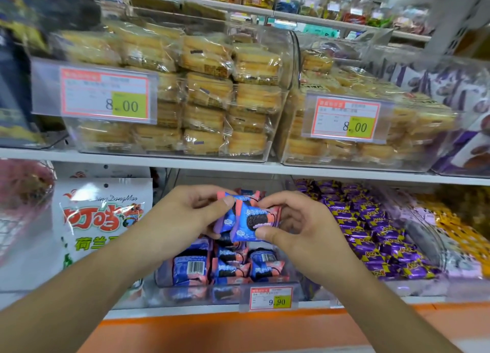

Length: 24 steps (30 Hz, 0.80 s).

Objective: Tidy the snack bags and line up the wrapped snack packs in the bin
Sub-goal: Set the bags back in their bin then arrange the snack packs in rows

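A person's 2 bare hands meet over a clear bin (164, 286) on the lower shelf (225, 311) of a shop display, both holding blue-and-pink wrapped snack packs. The left hand (185, 212) curls its fingers and thumb round the left side of a small cluster of packs (228, 220), while the right hand (297, 225) pinches the front pack (254, 222) between thumb and forefinger, the pack tilted with its printed face to the camera. The held packs hang just above the rest of the blue packs in the bin (228, 269), which lie in rough rows, 1 showing its barcode at the left. A price tag reading 9.90 (269, 298) is clipped to the bin's front edge. To the left stands a white snack bag with red lettering (103, 220); to the right, a neighbouring bin holds purple-and-yellow wrapped sweets (371, 233). On the upper shelf (132, 158), 2 clear bins are stacked with golden cakes in clear wrap (212, 93), each bin carrying a tag marked 8.00 (106, 95). Further goods at the frame's edges are too blurred to identify
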### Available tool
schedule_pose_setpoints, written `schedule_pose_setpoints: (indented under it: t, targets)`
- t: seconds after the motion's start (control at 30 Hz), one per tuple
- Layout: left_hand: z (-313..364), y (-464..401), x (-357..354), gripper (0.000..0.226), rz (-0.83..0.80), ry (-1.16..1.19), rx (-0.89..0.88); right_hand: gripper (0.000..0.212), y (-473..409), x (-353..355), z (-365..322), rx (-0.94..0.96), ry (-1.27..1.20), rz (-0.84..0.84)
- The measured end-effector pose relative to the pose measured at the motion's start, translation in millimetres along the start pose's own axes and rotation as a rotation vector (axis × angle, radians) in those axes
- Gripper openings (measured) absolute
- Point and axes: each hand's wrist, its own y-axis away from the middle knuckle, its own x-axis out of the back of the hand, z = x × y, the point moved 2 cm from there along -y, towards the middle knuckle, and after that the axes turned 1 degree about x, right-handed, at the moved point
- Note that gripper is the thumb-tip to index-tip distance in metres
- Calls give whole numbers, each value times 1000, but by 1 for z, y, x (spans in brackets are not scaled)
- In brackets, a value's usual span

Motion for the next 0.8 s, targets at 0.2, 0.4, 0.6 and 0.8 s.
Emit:
schedule_pose_setpoints:
  t: [0.2,0.4,0.6,0.8]
  targets:
    - [1,6,-10,50,-113,-225,21,55,1,-1,-1,-12,104,14]
    - [-1,4,-12,40,-60,-181,48,65,3,6,0,-69,90,-118]
    - [0,2,-16,36,-168,-238,76,60,4,10,4,-92,-7,-139]
    - [1,-23,-28,61,-253,-577,23,64,2,16,15,-70,82,-135]
